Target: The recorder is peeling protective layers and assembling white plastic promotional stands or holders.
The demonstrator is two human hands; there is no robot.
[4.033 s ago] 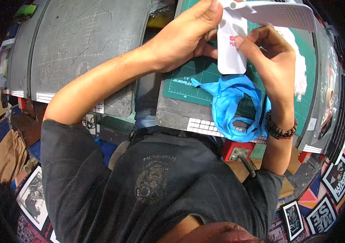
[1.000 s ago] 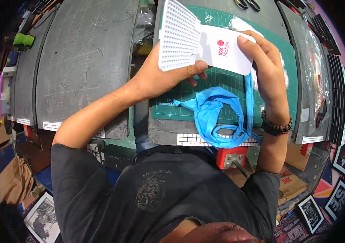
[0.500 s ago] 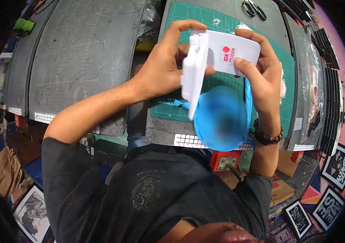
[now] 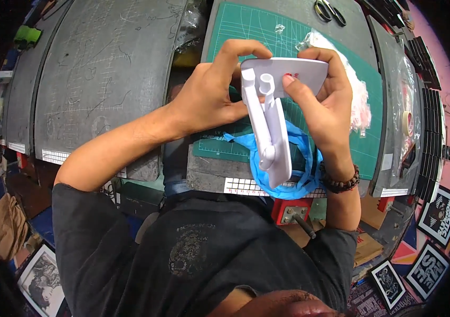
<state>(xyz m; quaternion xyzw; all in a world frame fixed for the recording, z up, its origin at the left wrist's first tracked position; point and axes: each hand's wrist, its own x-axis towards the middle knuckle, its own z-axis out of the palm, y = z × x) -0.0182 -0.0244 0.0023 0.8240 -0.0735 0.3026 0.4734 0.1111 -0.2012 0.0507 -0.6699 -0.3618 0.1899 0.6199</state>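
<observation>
Above the green cutting mat [image 4: 225, 148], a white hinged plastic piece [image 4: 309, 71], possibly a folding phone stand, is in both hands. Its flat plate carries a small red print, and a second part with round hinge tubes points down toward me. My left hand [image 4: 209, 92] is closed on its left edge, fingers at the top and thumb below. My right hand [image 4: 325, 111] grips the flat plate at the right, with its thumb covering part of the print. Under the piece lies a blue ring [image 4: 288, 194] of thin, crumpled material, partly hidden, at the table's front edge.
Clear plastic wrappers [image 4: 359, 100] lie on the mat at the right. Scissors [image 4: 330, 12] lie at the far edge. A tape roll [image 4: 407, 122] is farther right. A red bracket [image 4: 292, 210] with a metal rod sticks out below the table edge.
Both hands have lowered and turned the white piece, so its hinge tubes now show and the print is mostly covered. The blue material, a filled disc before, now looks like an open ring.
</observation>
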